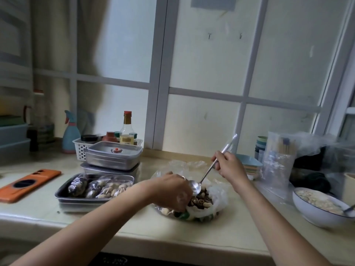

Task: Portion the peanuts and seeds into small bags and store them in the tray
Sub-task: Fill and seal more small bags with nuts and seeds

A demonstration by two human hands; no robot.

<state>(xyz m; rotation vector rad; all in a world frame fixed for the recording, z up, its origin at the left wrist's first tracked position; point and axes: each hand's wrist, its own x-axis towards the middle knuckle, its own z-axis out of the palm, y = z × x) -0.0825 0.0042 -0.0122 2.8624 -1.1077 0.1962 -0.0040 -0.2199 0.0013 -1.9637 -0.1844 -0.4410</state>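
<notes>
Left hand (172, 191) low over the worktop (134, 229), fingers curled downward at the near-left rim of the plastic bag (219, 196). It looks to be gripping the film there, though the fingertips are hidden under the knuckles, so this is not certain. The bag lies open at the hand's 3 o'clock, and the peanuts and seeds (201, 199) are heaped inside, just beside the fingers. Right hand (228, 166) is raised at 1 o'clock from the bag, its fingers and thumb closed round the handle of the spoon (205, 175) about midway up. The handle end points to 1 o'clock and the spoon's bowl tips down at the top of the heap, close against the left hand. Tray (80, 198) sits at 9 o'clock from the left hand, a little apart, holding the filled small bags (99, 187) laid side by side. Lidded steel box (113, 156) at 12 o'clock from the tray, with a white basket (79, 148) of bottles behind it. Orange phone (26, 184) at far 9 o'clock. White bowl (315, 214) at 3 o'clock from the bag, near the worktop's edge. Clear packet (276, 160) standing beyond it.
</notes>
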